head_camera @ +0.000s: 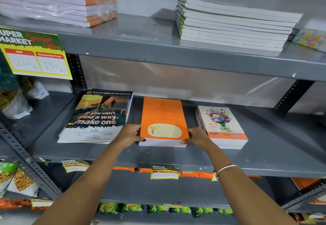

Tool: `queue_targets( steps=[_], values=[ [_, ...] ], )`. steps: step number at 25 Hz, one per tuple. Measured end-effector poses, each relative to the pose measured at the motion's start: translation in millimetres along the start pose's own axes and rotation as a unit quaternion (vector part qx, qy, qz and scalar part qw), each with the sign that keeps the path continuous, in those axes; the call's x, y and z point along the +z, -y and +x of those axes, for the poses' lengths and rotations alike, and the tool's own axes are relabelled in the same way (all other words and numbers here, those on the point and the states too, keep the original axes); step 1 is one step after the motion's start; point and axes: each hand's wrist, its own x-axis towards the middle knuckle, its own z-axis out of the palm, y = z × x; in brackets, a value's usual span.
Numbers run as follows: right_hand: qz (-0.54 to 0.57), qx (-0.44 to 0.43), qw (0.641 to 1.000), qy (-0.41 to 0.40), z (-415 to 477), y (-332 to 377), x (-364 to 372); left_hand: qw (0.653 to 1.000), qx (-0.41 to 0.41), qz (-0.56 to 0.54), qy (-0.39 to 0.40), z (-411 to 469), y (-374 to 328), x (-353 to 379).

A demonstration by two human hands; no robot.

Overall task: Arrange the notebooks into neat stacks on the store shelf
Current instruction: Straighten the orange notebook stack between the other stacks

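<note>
An orange notebook stack (163, 122) is seen at the centre of the middle shelf (176, 157), squared between two hands. The left hand (131, 134) is pressed against the stack's near left corner, at about 8 o'clock from its cover, with fingers curled onto the edge; the right hand (198, 135) is closed on the near right corner, at about 4 o'clock, the thumb laid against the page edges. A bracelet (225, 169) is worn on the right wrist. At 9 o'clock from the orange stack, apart from it, a sunset-cover notebook stack (97, 117) is laid; at 3 o'clock a flower-cover notebook stack (222, 127) is set, just beside the right hand. On the upper shelf (158, 48), a plastic-wrapped bundle (58, 2) is placed at 11 o'clock and a grey-edged stack (232, 24) at 1 o'clock. A price sign (33, 55) is hung at 10 o'clock.
</note>
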Motion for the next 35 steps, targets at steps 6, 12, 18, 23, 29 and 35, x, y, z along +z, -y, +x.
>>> queue_targets(
  steps=[6,12,18,23,29,35],
  values=[
    [0.009,-0.003,1.0,-0.002,0,-1,1,1.0,-0.001,-0.008,0.003,1,3,-1],
    [-0.069,-0.033,0.997,0.019,-3,0,0,0.997,0.024,0.076,-0.018,0,6,2],
    [-0.078,-0.018,0.997,0.009,-1,-1,0,0.993,0.028,0.113,-0.025,1,10,3],
    [-0.049,-0.011,0.999,0.006,0,-1,1,0.998,0.021,0.065,-0.007,-1,16,0],
    [-0.061,-0.018,0.998,0.0,2,-4,1,0.999,0.023,0.036,-0.011,1,15,4],
    [-0.079,-0.022,0.997,-0.008,3,-4,2,0.999,0.024,0.046,-0.013,3,17,2]
  ],
)
